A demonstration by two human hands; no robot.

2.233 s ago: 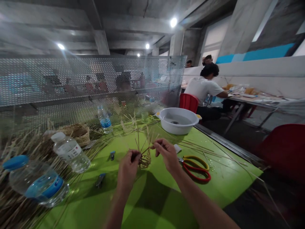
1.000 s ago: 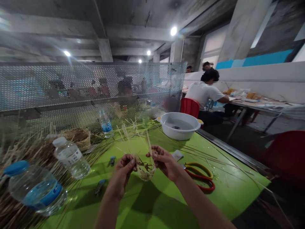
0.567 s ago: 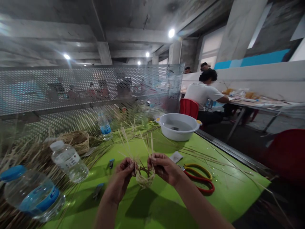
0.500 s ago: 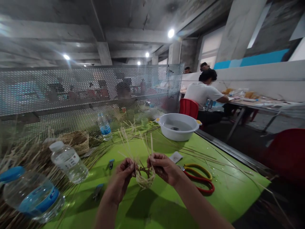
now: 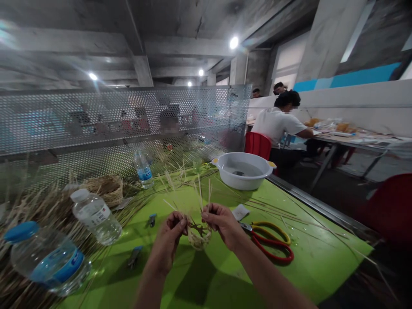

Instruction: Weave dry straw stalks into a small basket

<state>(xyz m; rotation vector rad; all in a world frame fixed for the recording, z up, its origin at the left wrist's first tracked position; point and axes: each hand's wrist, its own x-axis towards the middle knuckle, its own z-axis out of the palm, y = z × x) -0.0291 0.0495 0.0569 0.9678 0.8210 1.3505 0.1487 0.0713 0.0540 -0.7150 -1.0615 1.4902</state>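
Between my two hands is a small, partly woven straw basket [image 5: 198, 241], its rounded base low and several loose straw ends sticking up from the rim. My left hand [image 5: 170, 234] pinches the left side of its rim between thumb and fingers. On the other side, my right hand [image 5: 223, 223] grips the rim and an upright straw. The basket is held above the green table [image 5: 225, 285], where its shadow falls. Red and yellow-handled scissors [image 5: 272, 242] lie just right of my right hand, beside a small white packet [image 5: 240, 212].
A white basin [image 5: 243, 182] of water stands at the back right. Plastic bottles [image 5: 96, 219] and a straw heap [image 5: 38, 206] with a finished-looking basket [image 5: 112, 189] line the left. Two small clips [image 5: 134, 256] lie nearby. A perforated metal screen [image 5: 193, 111] borders the back; a person [image 5: 273, 124] sits beyond.
The small basket has turned slightly in my hands, its upright straws shifting. Both hands keep their pinch on the rim. The whole view has shifted a little.
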